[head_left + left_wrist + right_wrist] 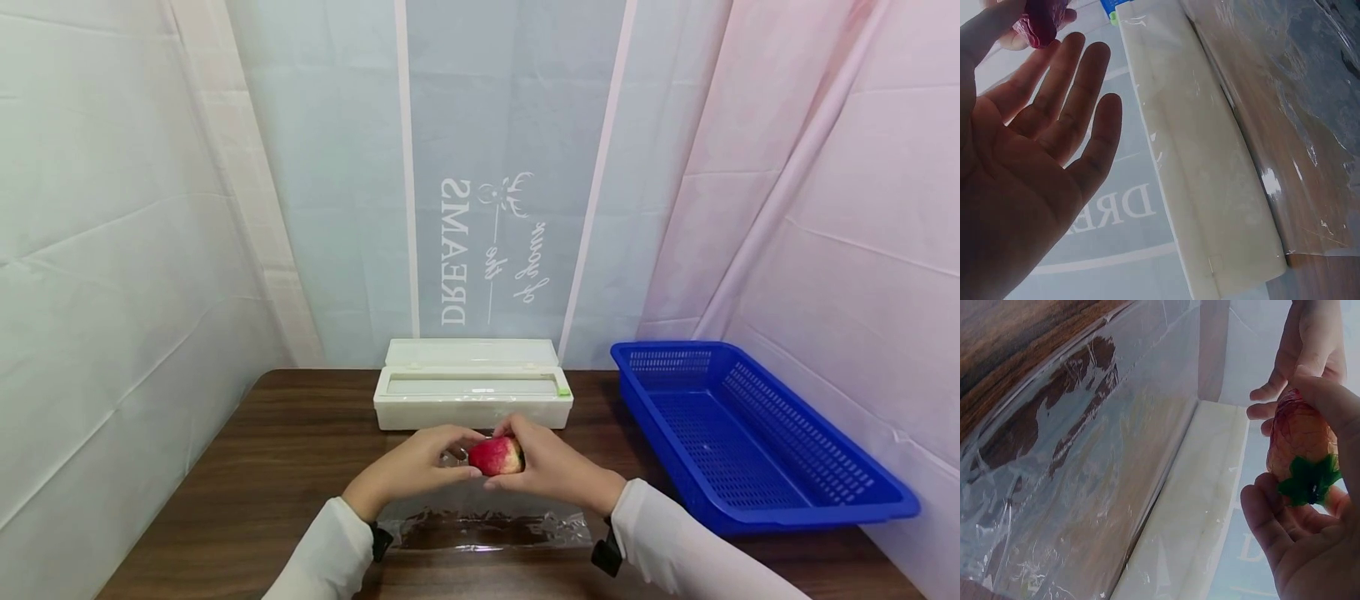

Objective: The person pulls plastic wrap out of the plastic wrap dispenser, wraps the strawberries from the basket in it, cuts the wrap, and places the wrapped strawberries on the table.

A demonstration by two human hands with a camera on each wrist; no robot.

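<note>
Film (487,504), clear and crinkled, spreads before the long white box (474,412), partly hidden by the hands. Just in front of that box, the right hand (551,462) is curled firmly round a rounded red-and-cream fruit (491,457); the left hand (420,462), fingers loosely apart, sits alongside, contact hard to make out! Veined skin, green leafy cap (1310,480).

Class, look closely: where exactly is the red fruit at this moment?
In the head view, the red fruit is below centre, held by the right hand, with the left hand at its left side and the white box just beyond.
</note>
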